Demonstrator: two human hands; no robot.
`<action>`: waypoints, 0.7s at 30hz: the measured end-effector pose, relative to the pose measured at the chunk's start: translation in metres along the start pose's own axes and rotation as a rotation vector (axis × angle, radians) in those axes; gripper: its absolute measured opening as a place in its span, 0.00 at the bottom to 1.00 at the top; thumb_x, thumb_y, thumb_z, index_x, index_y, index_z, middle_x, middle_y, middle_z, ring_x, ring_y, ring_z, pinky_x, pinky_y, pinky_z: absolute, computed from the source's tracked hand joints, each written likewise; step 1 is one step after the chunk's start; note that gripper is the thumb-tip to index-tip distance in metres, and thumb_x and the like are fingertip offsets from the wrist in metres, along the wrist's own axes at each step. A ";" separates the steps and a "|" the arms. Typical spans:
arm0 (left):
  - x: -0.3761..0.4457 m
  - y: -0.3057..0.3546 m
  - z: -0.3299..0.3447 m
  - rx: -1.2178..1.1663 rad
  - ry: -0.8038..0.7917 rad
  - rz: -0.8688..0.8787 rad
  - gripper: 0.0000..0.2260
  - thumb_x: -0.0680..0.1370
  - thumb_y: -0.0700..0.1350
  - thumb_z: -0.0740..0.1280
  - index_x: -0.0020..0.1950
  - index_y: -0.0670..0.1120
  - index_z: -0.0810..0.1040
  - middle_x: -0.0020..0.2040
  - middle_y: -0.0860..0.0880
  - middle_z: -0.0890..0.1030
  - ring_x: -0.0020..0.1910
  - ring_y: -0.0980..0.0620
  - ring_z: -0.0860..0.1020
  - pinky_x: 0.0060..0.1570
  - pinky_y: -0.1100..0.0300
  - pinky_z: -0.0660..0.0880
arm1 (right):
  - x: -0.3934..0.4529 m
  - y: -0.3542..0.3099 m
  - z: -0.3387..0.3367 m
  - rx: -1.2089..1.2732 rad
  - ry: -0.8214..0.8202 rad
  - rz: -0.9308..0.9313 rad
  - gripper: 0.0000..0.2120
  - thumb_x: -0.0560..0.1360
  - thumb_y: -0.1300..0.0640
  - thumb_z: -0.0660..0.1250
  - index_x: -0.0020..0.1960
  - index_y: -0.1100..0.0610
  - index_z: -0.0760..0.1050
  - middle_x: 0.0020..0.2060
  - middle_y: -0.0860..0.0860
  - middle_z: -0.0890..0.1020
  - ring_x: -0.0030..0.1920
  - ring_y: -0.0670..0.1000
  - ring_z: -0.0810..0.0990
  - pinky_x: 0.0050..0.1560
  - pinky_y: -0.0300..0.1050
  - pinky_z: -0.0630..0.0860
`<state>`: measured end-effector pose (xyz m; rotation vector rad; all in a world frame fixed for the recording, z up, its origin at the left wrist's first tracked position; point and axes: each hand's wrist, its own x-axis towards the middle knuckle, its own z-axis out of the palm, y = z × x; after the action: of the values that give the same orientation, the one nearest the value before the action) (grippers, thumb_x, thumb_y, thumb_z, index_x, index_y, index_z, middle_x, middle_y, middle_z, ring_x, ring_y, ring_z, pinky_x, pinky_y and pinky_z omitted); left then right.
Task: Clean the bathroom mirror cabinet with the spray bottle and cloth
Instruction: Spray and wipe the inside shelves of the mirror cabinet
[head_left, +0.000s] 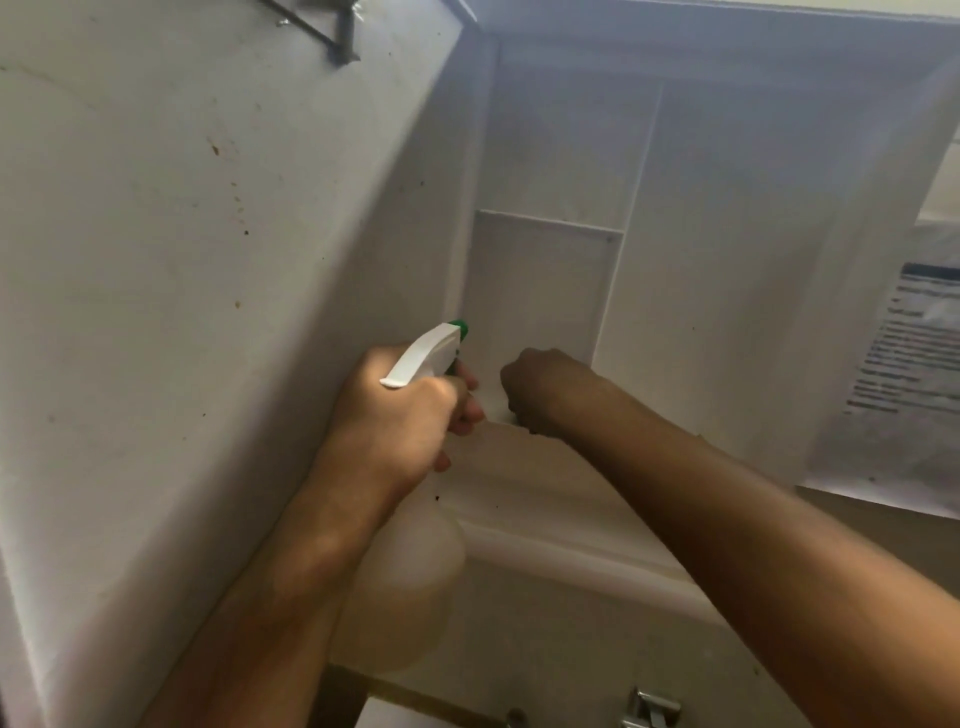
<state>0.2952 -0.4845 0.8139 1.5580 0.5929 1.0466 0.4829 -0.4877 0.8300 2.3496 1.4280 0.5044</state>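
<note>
My left hand (395, 421) grips the neck of a translucent spray bottle (410, 582), fingers on the trigger. Its white head with a green nozzle (460, 328) points into the open white mirror cabinet (727, 260). My right hand (540, 384) is curled into a fist at the cabinet's bottom shelf, in the lower left compartment. A small bit of white, which looks like the cloth (501, 410), shows under the fist; most of it is hidden. The two hands are close together, a few centimetres apart.
The open left door (208, 260) stands close at my left, speckled with brown spots, with a metal hinge (337, 31) at its top. A small shelf (550, 221) divides the left compartment. A printed sheet (904, 374) hangs at the right. A chrome tap (649, 706) shows below.
</note>
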 end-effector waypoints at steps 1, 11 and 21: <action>0.000 0.001 0.000 0.008 0.008 0.009 0.10 0.74 0.34 0.62 0.42 0.43 0.82 0.33 0.47 0.84 0.33 0.54 0.81 0.24 0.63 0.71 | -0.004 -0.001 -0.002 -0.012 -0.017 -0.005 0.11 0.78 0.60 0.67 0.59 0.62 0.78 0.55 0.59 0.78 0.52 0.58 0.81 0.45 0.46 0.74; 0.001 0.008 0.006 0.140 0.094 0.115 0.09 0.75 0.36 0.63 0.46 0.44 0.82 0.34 0.48 0.85 0.35 0.53 0.83 0.29 0.59 0.72 | -0.061 0.027 -0.028 0.617 0.197 0.037 0.15 0.75 0.62 0.68 0.62 0.54 0.78 0.50 0.53 0.79 0.46 0.52 0.78 0.43 0.41 0.72; 0.011 0.037 0.040 0.464 0.241 0.247 0.11 0.62 0.47 0.64 0.39 0.46 0.82 0.36 0.43 0.85 0.41 0.40 0.83 0.39 0.42 0.83 | -0.082 0.029 0.000 1.137 0.876 0.322 0.12 0.78 0.65 0.61 0.58 0.57 0.79 0.43 0.51 0.81 0.35 0.43 0.71 0.26 0.24 0.60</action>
<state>0.3290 -0.5059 0.8526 1.9583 0.8700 1.3647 0.4696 -0.5739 0.8336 3.5415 2.0686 1.1386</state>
